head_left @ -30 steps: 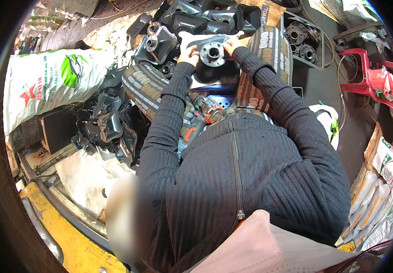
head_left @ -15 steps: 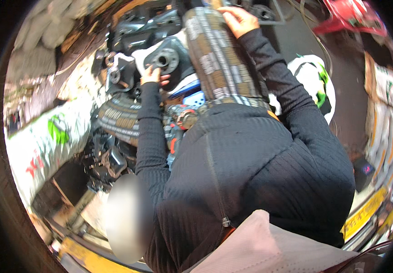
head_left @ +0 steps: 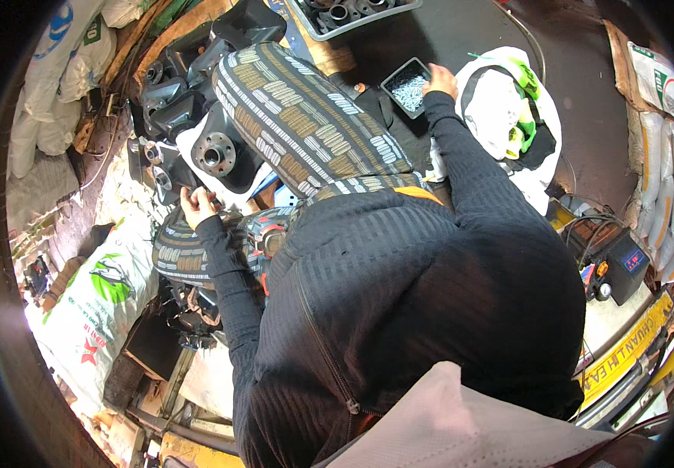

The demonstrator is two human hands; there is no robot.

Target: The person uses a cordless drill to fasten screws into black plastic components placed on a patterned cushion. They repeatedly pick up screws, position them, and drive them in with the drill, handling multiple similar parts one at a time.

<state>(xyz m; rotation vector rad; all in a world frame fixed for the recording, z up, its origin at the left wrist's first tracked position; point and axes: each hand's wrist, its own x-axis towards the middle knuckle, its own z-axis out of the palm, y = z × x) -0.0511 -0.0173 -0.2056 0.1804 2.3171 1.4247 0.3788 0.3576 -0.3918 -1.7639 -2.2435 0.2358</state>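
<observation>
My right hand [head_left: 440, 80] is at the right rim of a small black tray [head_left: 384, 84] of silvery screws [head_left: 408, 91], fingers bent against its edge. My left hand [head_left: 198, 207] is beside my left knee, with fingers curled together; a small dark thing shows at them, too small to name. Just beyond it stands a black part with a round, drilled metal flange [head_left: 217, 154], set on something white between my legs. More black moulded parts [head_left: 177, 113] with round metal ends are heaped at the far left.
A grey bin [head_left: 368, 23] of flanged metal parts stands at the far side. A white bag [head_left: 485, 105] lies right of my hand. A power tool [head_left: 268, 234] rests near my lap. White sacks [head_left: 99, 304] lie at the left; a black boxy device [head_left: 613, 261] stands at the right.
My right hand has left my right leg and is now at the screw tray. My left hand has drawn back from the flanged part. My view has shifted, bringing the tray and bin into sight.
</observation>
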